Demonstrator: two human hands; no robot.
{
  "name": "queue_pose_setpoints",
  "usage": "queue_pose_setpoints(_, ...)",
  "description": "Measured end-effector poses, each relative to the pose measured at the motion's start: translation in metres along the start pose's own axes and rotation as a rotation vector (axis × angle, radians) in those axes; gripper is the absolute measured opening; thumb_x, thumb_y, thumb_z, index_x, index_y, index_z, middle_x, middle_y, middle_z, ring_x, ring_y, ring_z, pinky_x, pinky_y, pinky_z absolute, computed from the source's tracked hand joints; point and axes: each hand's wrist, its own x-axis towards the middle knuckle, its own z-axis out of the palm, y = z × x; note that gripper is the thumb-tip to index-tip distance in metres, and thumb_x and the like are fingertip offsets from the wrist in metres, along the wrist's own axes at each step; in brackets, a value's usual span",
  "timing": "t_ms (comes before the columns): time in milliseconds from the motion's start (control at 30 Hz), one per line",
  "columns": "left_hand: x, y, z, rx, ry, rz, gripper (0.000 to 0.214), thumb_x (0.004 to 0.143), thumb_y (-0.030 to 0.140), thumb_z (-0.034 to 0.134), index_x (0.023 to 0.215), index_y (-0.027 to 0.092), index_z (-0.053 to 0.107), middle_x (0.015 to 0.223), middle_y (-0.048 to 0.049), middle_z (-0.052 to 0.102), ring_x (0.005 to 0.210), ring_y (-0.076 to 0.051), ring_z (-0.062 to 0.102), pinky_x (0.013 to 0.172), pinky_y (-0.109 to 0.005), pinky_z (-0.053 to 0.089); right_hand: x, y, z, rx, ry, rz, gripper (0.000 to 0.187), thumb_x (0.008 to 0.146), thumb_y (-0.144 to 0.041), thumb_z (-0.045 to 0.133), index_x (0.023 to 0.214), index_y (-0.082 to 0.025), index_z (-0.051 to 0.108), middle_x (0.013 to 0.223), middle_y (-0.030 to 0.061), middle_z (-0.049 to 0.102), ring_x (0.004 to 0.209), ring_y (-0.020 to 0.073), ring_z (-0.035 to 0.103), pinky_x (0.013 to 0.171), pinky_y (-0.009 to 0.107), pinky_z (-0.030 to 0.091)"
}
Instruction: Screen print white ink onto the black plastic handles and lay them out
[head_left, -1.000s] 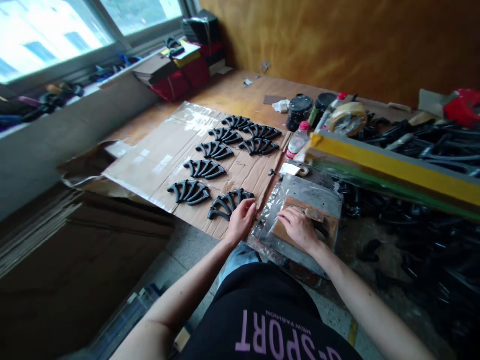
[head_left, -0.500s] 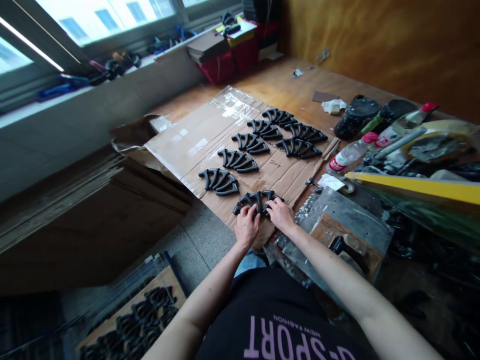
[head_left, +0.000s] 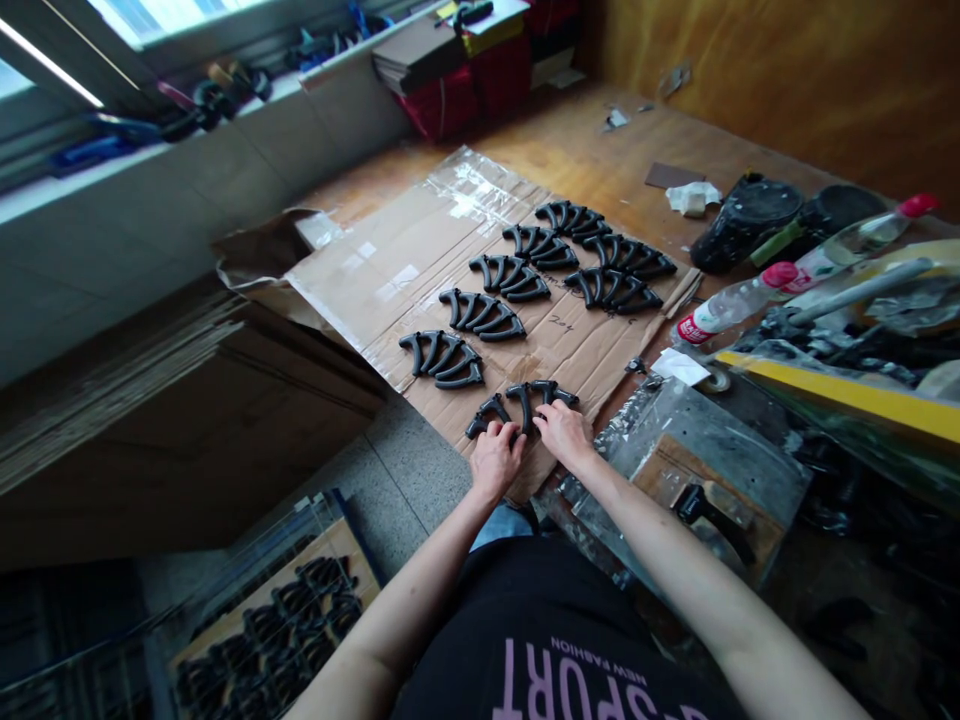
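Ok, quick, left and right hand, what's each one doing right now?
Left hand: fingers on the nearest fan of black curved parts; grip cannot be told.
Right hand: open, fingertips resting on the same fan.

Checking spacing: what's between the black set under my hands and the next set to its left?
Only bare cardboard, in the head view, between the handled set and the next set.

Left hand [head_left: 496,458] and right hand [head_left: 566,435] lie palm down, side by side, fingers bent forward. Both forearms reach ahead, converging.
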Motion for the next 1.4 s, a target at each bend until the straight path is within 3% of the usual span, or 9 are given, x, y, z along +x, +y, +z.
queue_pose_setpoints(133, 0.004, -0.002, 0.0, -0.041, -0.003, 0.048, 0.039, 0.094, 0.047, 0.046, 0.126, 0.03, 0.06, 0.115, -0.0064, 0.061, 0.097, -0.022, 0.062, 0.082, -0.032, 0.049, 0.001, -0.006, -0.001, -0.015, -0.012, 0.005, 0.032, 0.096, -0.038, 0.049, 0.122, -0.031, 0.065, 0.116, 0.0069, 0.062, 0.094, 0.0211, 0.064, 0.072, 0.029, 0.049)
queue_pose_setpoints(333, 0.013, -0.004, -0.004, -0.119, 0.018, -0.036, 0.051, 0.094, 0.05, 0.045, 0.141, 0.03, 0.049, 0.119, -0.0083, 0.06, 0.101, -0.022, 0.064, 0.082, -0.033, 0.05, 0.0, -0.006, -0.003, 0.019, 0.016, -0.001, 0.035, 0.095, -0.038, 0.05, 0.128, -0.033, 0.062, 0.112, 0.0078, 0.062, 0.094, 0.0227, 0.062, 0.074, 0.032, 0.048)
queue_pose_setpoints(467, 0.016, -0.001, -0.003, -0.099, 0.016, -0.067, 0.048, 0.095, 0.049, 0.044, 0.138, 0.03, 0.052, 0.117, -0.0086, 0.059, 0.099, -0.022, 0.064, 0.079, -0.032, 0.05, 0.003, -0.002, -0.005, 0.007, 0.075, 0.014, 0.037, 0.096, -0.041, 0.048, 0.129, -0.031, 0.061, 0.11, 0.0092, 0.061, 0.093, 0.0233, 0.06, 0.075, 0.033, 0.047)
queue_pose_setpoints(633, 0.017, 0.004, 0.0, -0.079, 0.034, -0.082, 0.047, 0.094, 0.049, 0.044, 0.137, 0.031, 0.054, 0.116, -0.0091, 0.059, 0.096, -0.023, 0.063, 0.077, -0.032, 0.048, 0.015, 0.0, -0.004, 0.022, 0.05, -0.008, 0.038, 0.094, -0.046, 0.051, 0.129, -0.032, 0.061, 0.112, 0.0086, 0.061, 0.096, 0.0243, 0.059, 0.076, 0.033, 0.046)
queue_pose_setpoints(833, 0.023, 0.008, 0.002, -0.055, 0.075, -0.04, 0.039, 0.094, 0.046, 0.047, 0.122, 0.025, 0.064, 0.114, -0.0089, 0.063, 0.091, -0.024, 0.059, 0.084, -0.037, 0.045, 0.019, -0.002, 0.003, 0.055, 0.064, -0.05, 0.03, 0.093, -0.037, 0.056, 0.117, -0.023, 0.068, 0.107, 0.0093, 0.066, 0.095, 0.0232, 0.06, 0.086, 0.035, 0.043)
queue_pose_setpoints(967, 0.031, 0.015, -0.001, -0.026, 0.091, 0.027, 0.038, 0.095, 0.045, 0.044, 0.118, 0.023, 0.066, 0.11, -0.0088, 0.064, 0.089, -0.024, 0.056, 0.085, -0.038, 0.043, 0.02, 0.003, 0.001, 0.113, 0.104, -0.011, 0.029, 0.093, -0.037, 0.055, 0.116, -0.022, 0.068, 0.107, 0.0092, 0.068, 0.094, 0.0226, 0.061, 0.087, 0.034, 0.041)
queue_pose_setpoints(1133, 0.072, 0.043, -0.011, 0.003, 0.097, 0.217, 0.038, 0.096, 0.045, 0.042, 0.116, 0.023, 0.066, 0.106, -0.0101, 0.063, 0.093, -0.025, 0.054, 0.089, -0.039, 0.04, 0.038, 0.029, -0.013, 0.148, 0.22, 0.11, 0.03, 0.093, -0.034, 0.055, 0.117, -0.021, 0.066, 0.11, 0.0097, 0.068, 0.095, 0.0223, 0.062, 0.087, 0.034, 0.041)
queue_pose_setpoints(1300, 0.147, 0.08, -0.017, 0.053, 0.034, 0.454, 0.034, 0.095, 0.044, 0.044, 0.108, 0.022, 0.067, 0.105, -0.0101, 0.063, 0.095, -0.024, 0.055, 0.092, -0.039, 0.039, 0.074, 0.059, -0.022, 0.173, 0.335, 0.282, 0.035, 0.092, -0.029, 0.054, 0.123, -0.017, 0.062, 0.117, 0.0129, 0.065, 0.102, 0.0247, 0.061, 0.088, 0.036, 0.041)
queue_pose_setpoints(1400, 0.19, 0.093, -0.014, 0.1, -0.042, 0.525, 0.031, 0.094, 0.042, 0.047, 0.107, 0.023, 0.068, 0.104, -0.0092, 0.063, 0.096, -0.023, 0.057, 0.095, -0.038, 0.038, 0.1, 0.069, -0.024, 0.19, 0.341, 0.372, 0.038, 0.091, -0.029, 0.054, 0.127, -0.016, 0.06, 0.119, 0.0152, 0.063, 0.106, 0.0262, 0.06, 0.09, 0.037, 0.04)
